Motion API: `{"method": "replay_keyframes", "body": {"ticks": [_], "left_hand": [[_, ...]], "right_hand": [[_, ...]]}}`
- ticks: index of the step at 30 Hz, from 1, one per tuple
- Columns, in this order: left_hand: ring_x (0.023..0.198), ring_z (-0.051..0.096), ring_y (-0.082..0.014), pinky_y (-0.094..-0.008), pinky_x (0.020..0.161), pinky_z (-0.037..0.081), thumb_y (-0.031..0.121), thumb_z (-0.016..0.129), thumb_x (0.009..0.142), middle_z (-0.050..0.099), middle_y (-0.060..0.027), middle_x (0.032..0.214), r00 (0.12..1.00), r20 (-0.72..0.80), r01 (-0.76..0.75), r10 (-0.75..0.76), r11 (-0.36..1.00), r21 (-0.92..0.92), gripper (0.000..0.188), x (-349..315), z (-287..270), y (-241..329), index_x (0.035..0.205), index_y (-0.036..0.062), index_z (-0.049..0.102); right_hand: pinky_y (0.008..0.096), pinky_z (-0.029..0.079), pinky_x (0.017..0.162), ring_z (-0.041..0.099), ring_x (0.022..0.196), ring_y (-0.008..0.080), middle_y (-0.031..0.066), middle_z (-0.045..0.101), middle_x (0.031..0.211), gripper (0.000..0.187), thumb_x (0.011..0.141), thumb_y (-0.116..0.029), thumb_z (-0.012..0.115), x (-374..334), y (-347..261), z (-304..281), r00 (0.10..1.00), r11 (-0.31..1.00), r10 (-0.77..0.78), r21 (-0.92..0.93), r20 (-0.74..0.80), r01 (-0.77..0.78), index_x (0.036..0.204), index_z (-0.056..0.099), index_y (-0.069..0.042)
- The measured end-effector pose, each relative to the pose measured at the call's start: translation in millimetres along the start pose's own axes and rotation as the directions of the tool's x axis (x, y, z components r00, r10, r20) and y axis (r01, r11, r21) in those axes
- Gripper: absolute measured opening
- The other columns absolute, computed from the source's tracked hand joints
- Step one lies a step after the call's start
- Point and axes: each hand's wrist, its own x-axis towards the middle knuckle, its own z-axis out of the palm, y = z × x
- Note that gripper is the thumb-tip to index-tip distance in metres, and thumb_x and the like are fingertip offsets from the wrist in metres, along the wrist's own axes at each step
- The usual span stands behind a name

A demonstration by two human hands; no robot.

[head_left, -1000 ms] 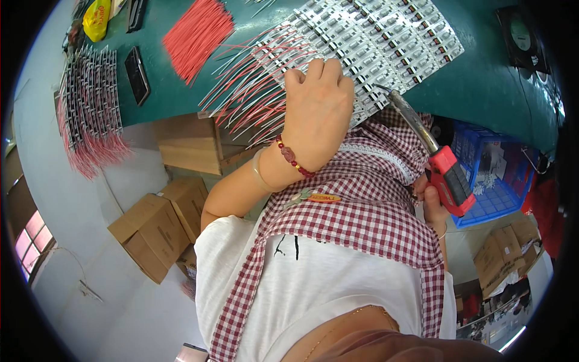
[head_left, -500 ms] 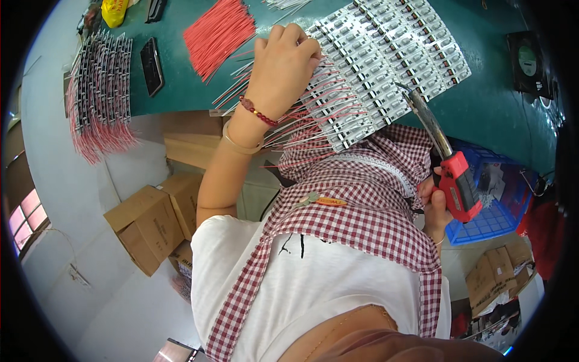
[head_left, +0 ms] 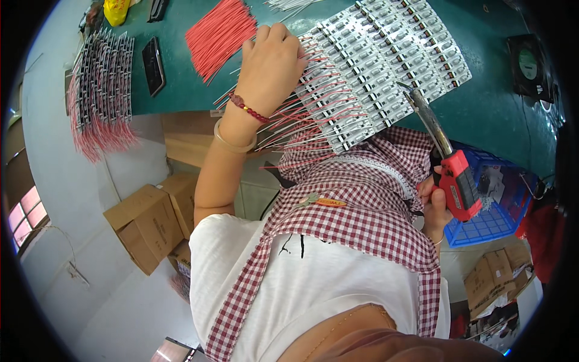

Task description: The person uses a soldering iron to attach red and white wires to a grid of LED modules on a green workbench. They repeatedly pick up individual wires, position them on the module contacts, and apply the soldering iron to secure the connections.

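Note:
My right hand (head_left: 435,208) grips the red and black handle of a soldering iron (head_left: 459,184). Its dark metal barrel points up and left, with the tip over the panel of circuit boards (head_left: 386,66). The panel holds rows of small grey-white boards. Thin red and white wires (head_left: 329,99) stick out from its left boards toward my body. Over those wires, at the panel's upper left edge, my left hand (head_left: 269,66) has its fingers curled downward and closed; the fingertips and whatever they pinch are hidden. A pile of loose red wires (head_left: 220,36) lies just left of this hand.
White wires (head_left: 292,5) lie at the far edge of the green table (head_left: 181,99). A phone (head_left: 153,66) and a stack of wired boards (head_left: 105,84) are at left. A black box (head_left: 529,66) sits at right, above a blue crate (head_left: 482,223). Cardboard boxes (head_left: 148,226) stand below.
My left hand has shifted left and slightly down, from the panel's edge toward the red wire pile. My right hand and the soldering iron have stayed nearly still.

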Motion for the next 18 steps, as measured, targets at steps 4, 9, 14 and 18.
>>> {"method": "replay_keyframes", "body": {"ticks": [4, 9, 14, 18], "left_hand": [[0.098, 0.053, -0.0262, -0.0439, 0.080, 0.041, 0.018, 0.072, 0.081, 0.059, -0.0046, 0.099, 0.998, 0.057, -0.012, 0.004, 0.989, 0.144, 0.013, 4.6, -4.9, 4.1, 0.084, 0.0060, 0.068], [0.099, 0.055, -0.0267, -0.0440, 0.081, 0.041, 0.020, 0.072, 0.081, 0.060, -0.0043, 0.100, 0.999, 0.035, -0.039, 0.035, 0.990, 0.133, 0.014, 5.4, -6.1, 1.1, 0.083, 0.0057, 0.069], [0.101, 0.057, -0.0272, -0.0447, 0.081, 0.042, 0.022, 0.071, 0.082, 0.061, -0.0043, 0.099, 0.995, 0.074, 0.061, -0.072, 0.987, 0.146, 0.013, -9.2, -43.7, -31.4, 0.084, 0.0094, 0.070], [0.096, 0.061, -0.0271, -0.0462, 0.080, 0.044, 0.021, 0.070, 0.082, 0.065, -0.0041, 0.091, 0.935, 0.044, 0.328, -0.353, 0.904, 0.274, 0.008, -17.1, -61.0, -88.9, 0.083, 0.0130, 0.072]], "right_hand": [[0.0249, 0.039, 0.050, 0.046, 0.052, 0.0106, 0.0044, 0.052, 0.066, 0.058, 0.094, -0.041, 0.065, 1.2, -1.8, 0.9, 1.000, 1.000, -0.006, -0.007, -0.004, 0.006, 0.125, 0.049, 0.005], [0.0235, 0.037, 0.048, 0.046, 0.052, 0.0108, 0.0050, 0.053, 0.067, 0.059, 0.094, -0.043, 0.066, 3.2, -5.6, 2.3, 0.999, 0.999, -0.038, -0.031, -0.037, 0.037, 0.124, 0.050, 0.005], [0.0242, 0.038, 0.050, 0.045, 0.052, 0.0104, 0.0046, 0.053, 0.066, 0.056, 0.095, -0.040, 0.064, 3.2, -3.3, -1.5, 0.998, 0.999, -0.044, -0.001, -0.040, 0.044, 0.125, 0.050, 0.005], [0.0252, 0.041, 0.052, 0.043, 0.052, 0.0100, 0.0049, 0.052, 0.068, 0.054, 0.096, -0.038, 0.063, 8.0, -3.3, 2.7, 0.998, 0.998, -0.059, 0.032, -0.021, 0.060, 0.125, 0.049, 0.006]]}}
